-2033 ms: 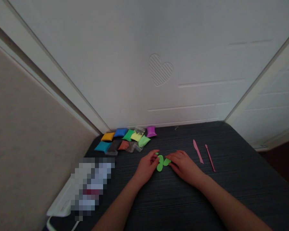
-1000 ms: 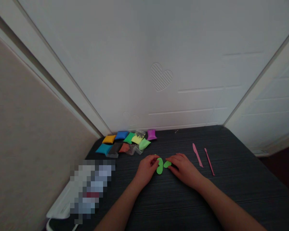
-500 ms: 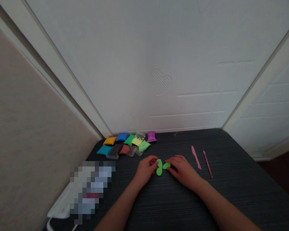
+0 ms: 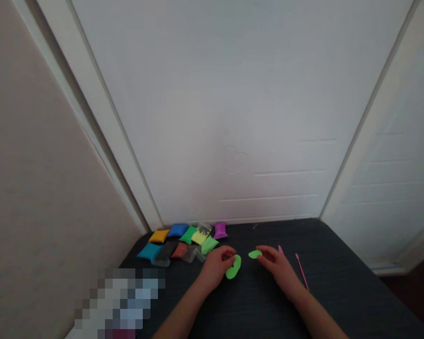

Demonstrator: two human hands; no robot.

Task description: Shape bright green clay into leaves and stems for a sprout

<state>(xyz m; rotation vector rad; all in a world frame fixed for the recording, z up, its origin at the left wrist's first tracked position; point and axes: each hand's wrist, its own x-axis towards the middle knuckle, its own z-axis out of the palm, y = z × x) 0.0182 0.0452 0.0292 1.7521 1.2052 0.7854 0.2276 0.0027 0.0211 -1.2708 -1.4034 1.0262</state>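
Between the thumb and fingers of my left hand [image 4: 215, 267] is a flat, curved piece of light green modelling clay [image 4: 234, 270], its lower end rounded and hanging free. My right hand [image 4: 276, 266] pinches a smaller oval piece of light green clay [image 4: 254, 254] at its right end. A gap of dark tabletop separates the two pieces. Both hands are held low over the table, fingers closed. Behind my right hand a pink plastic knife [image 4: 280, 250] is mostly hidden, and a thin pink modelling stick [image 4: 301, 270] lies to its right.
Soft packets of clay lie at the back left of the dark table [image 4: 254, 306], among them a teal packet [image 4: 150, 251], a blue packet [image 4: 178, 230] and a purple packet [image 4: 220, 230]. A white panel [image 4: 183, 141] rises behind. A blurred-out patch [image 4: 127, 301] covers the lower left.
My hands have moved apart, widening the gap between the two green pieces. The left piece has tilted. The view has tipped upward, so the table sits lower, and my right hand now covers most of the knife.
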